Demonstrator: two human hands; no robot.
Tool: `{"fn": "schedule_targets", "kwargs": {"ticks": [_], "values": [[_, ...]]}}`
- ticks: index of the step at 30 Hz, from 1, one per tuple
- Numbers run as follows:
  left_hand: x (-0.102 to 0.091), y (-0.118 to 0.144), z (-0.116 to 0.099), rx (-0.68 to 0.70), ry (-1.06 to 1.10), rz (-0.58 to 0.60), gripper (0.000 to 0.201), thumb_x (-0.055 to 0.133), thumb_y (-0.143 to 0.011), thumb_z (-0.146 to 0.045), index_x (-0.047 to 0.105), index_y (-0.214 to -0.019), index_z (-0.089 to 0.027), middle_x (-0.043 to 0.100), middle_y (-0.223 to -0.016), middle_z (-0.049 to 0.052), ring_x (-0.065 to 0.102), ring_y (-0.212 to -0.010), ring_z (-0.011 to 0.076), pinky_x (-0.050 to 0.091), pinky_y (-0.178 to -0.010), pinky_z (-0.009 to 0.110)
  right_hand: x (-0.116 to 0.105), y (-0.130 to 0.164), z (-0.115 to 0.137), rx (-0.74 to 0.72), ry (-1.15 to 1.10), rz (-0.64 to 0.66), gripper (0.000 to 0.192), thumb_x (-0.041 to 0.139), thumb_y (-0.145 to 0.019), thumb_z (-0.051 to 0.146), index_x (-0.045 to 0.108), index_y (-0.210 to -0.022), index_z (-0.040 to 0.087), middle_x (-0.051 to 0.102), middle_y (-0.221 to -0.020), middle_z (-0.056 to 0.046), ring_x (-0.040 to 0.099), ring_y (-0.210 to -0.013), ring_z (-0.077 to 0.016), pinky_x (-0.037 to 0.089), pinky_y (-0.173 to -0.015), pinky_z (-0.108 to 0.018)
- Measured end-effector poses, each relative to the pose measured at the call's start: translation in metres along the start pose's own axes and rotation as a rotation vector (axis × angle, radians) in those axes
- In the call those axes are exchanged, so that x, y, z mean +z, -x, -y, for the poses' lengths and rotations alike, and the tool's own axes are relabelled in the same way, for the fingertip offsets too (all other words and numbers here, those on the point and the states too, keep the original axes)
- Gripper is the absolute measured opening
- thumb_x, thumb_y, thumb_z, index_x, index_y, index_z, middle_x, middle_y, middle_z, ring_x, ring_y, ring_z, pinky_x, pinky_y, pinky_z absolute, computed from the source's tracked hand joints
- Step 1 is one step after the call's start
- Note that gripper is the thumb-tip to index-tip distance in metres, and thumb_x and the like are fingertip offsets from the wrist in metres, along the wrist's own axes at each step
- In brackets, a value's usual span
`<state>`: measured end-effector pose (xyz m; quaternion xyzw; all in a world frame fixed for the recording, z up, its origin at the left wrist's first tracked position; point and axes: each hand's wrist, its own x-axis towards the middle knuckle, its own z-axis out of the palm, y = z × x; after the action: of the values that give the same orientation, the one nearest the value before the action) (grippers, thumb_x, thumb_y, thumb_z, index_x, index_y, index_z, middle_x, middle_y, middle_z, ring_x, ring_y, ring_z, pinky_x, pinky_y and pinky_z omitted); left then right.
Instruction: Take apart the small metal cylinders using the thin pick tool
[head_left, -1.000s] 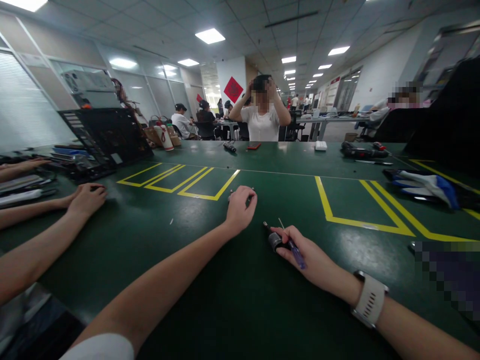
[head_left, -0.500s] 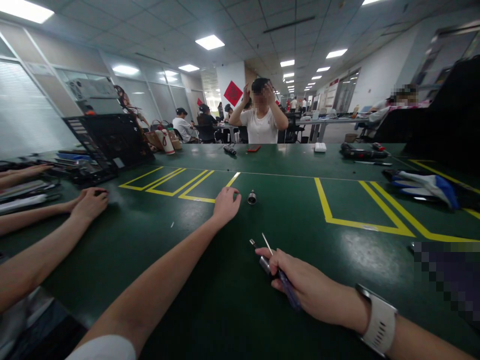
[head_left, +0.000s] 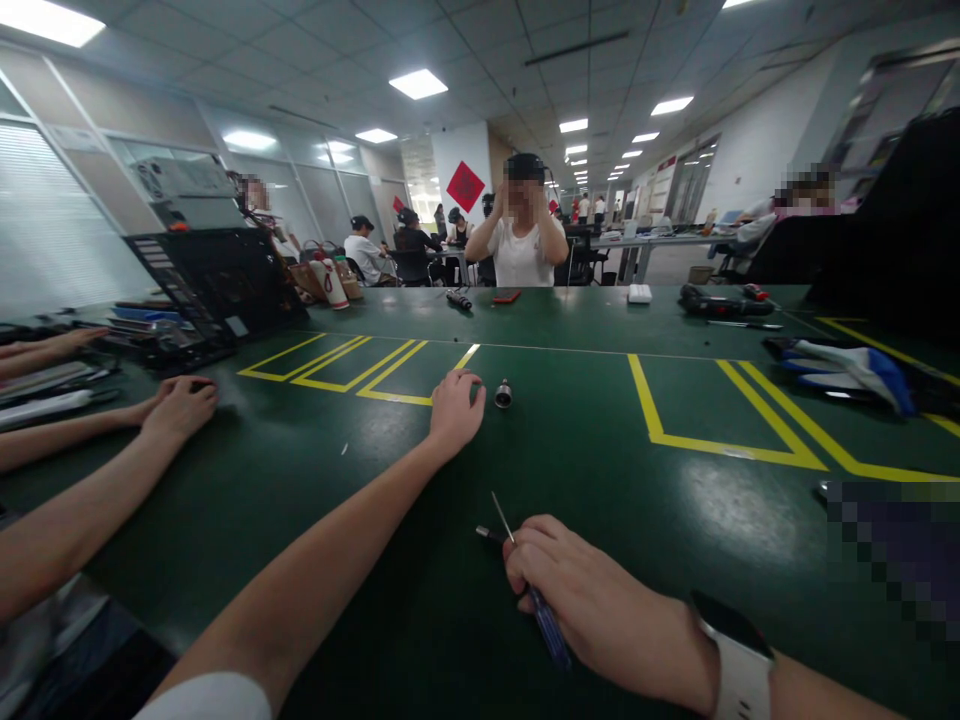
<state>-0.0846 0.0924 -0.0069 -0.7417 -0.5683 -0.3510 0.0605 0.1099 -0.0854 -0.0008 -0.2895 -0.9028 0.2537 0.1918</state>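
My left hand (head_left: 455, 410) rests on the green table (head_left: 570, 440) with its arm stretched forward, fingers bent down onto the surface and nothing visible in them. A small metal cylindrical part (head_left: 503, 394) lies just right of it, apart from the fingers. Closer to me, my right hand (head_left: 577, 590) is closed around a blue-handled screwdriver (head_left: 546, 620); its thin shaft (head_left: 501, 515) points up and left. A second dark tool tip (head_left: 486, 533) sticks out of the same fist. A white watch (head_left: 739, 665) is on that wrist.
Another person's arms lie on the table at left, one hand (head_left: 180, 405) near an open black laptop (head_left: 217, 280). Yellow tape boxes (head_left: 352, 365) mark the table. A blue-white item (head_left: 855, 365), a power tool (head_left: 720, 303) and a white box (head_left: 641, 292) sit farther back. A person stands across the table.
My left hand lifted off the metal part and now rests just left of it. My right hand pulled back toward me with the screwdriver.
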Motion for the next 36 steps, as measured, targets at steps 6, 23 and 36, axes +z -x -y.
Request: {"fn": "schedule_targets", "kwargs": {"ticks": [6, 23, 36], "values": [[-0.023, 0.018, -0.053, 0.253, 0.213, -0.101, 0.013, 0.045, -0.085, -0.02, 0.056, -0.091, -0.017, 0.058, -0.105, 0.009, 0.054, -0.102, 0.0205, 0.043, -0.09, 0.038, -0.001, 0.001, 0.0, 0.011, 0.006, -0.049, 0.026, 0.04, -0.078, -0.003, 0.046, -0.087, 0.021, 0.058, -0.099, -0.003, 0.049, -0.096, -0.0188, 0.044, -0.082, -0.034], [-0.098, 0.076, -0.105, 0.371, 0.271, 0.704, 0.03, 0.06, -0.077, -0.035, 0.058, -0.104, -0.024, 0.058, -0.096, 0.004, 0.057, -0.073, 0.0153, 0.044, -0.06, 0.025, -0.036, 0.033, -0.011, 0.434, -0.553, -0.656, 0.031, 0.045, -0.087, 0.047, 0.061, -0.087, 0.022, 0.065, -0.082, -0.003, 0.06, -0.084, -0.0207, 0.046, -0.081, -0.038], [-0.091, 0.085, -0.106, 0.389, 0.197, 0.928, 0.046, 0.056, -0.079, -0.042, 0.05, -0.12, -0.024, 0.049, -0.125, 0.009, 0.051, -0.107, 0.0265, 0.043, -0.088, 0.041, -0.016, 0.047, -0.014, 0.647, -1.097, -0.878, 0.028, 0.068, -0.072, 0.043, 0.067, -0.085, 0.019, 0.067, -0.087, -0.005, 0.06, -0.088, -0.0221, 0.043, -0.086, -0.04]]}}
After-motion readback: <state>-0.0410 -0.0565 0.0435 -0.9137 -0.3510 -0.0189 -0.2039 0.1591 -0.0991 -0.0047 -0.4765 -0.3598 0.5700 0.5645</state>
